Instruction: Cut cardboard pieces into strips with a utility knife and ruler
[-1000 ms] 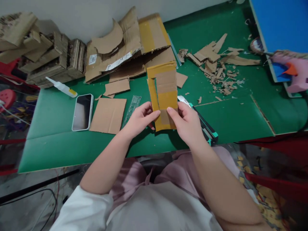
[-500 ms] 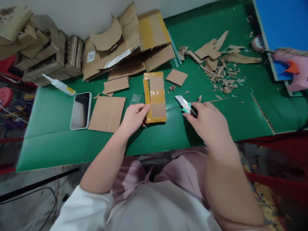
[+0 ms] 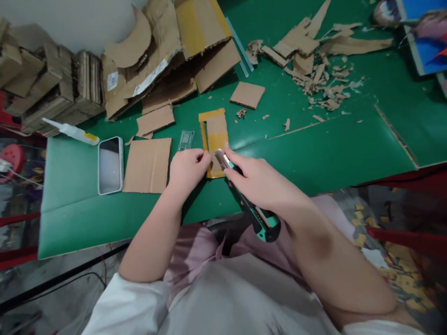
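A small cardboard piece with yellow tape (image 3: 217, 132) lies near the table's front edge, a narrow slot along its left side. My left hand (image 3: 189, 168) grips its lower left edge between thumb and fingers. Closed around a green and black utility knife (image 3: 256, 216), my right hand (image 3: 258, 179) is over the lower right of the piece. The knife's blade end is at the taped piece; whether it cuts in cannot be made out. Left of my left hand are a square cardboard sheet (image 3: 148, 165) and a small clear plastic card (image 3: 186, 140).
A phone (image 3: 111, 165) and a glue bottle (image 3: 73, 131) lie at the left. Stacked cardboard (image 3: 59, 83) and a flattened box (image 3: 157, 56) stand behind. A cardboard square (image 3: 247, 95) lies beyond the taped piece, torn scraps (image 3: 314, 70) at the back right.
My right hand has moved left with the knife, bringing its blade end onto the taped piece. My left hand still holds the piece's edge. The camera view has shifted slightly.
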Demonstrator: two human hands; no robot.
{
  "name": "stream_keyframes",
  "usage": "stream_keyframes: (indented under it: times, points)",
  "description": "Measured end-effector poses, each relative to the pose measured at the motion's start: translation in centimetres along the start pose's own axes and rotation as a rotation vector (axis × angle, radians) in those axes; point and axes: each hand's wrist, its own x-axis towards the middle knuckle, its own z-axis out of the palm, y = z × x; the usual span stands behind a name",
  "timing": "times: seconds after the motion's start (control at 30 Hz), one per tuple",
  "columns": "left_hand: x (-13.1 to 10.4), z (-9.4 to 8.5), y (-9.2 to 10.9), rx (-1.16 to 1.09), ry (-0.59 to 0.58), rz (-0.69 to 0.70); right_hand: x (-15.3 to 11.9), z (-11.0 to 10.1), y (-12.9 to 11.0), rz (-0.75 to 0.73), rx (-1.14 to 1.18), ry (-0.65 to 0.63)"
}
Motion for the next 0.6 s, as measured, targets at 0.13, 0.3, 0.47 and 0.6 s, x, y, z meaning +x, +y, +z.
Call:
stream_keyframes:
  times: [0.13,0.3,0.47,0.6]
  points:
    - [0.2,-0.1,0.1,0.023,-0.031,-0.005,0.7,0.1,-0.5,-0.03,-0.002,-0.012]
    - [0.1,-0.2,0.1,0.032,-0.031,-0.034,1.1,0.3,-0.8,-0.068,0.019,-0.018]
    - [0.1,0.0,0.1,0.052,-0.001,-0.024,1.2,0.5,-1.0,-0.074,-0.001,-0.009]
    - [0.1,0.2,0.3,0.058,0.015,-0.029,1.2,0.2,-1.3,-0.04,-0.02,0.009]
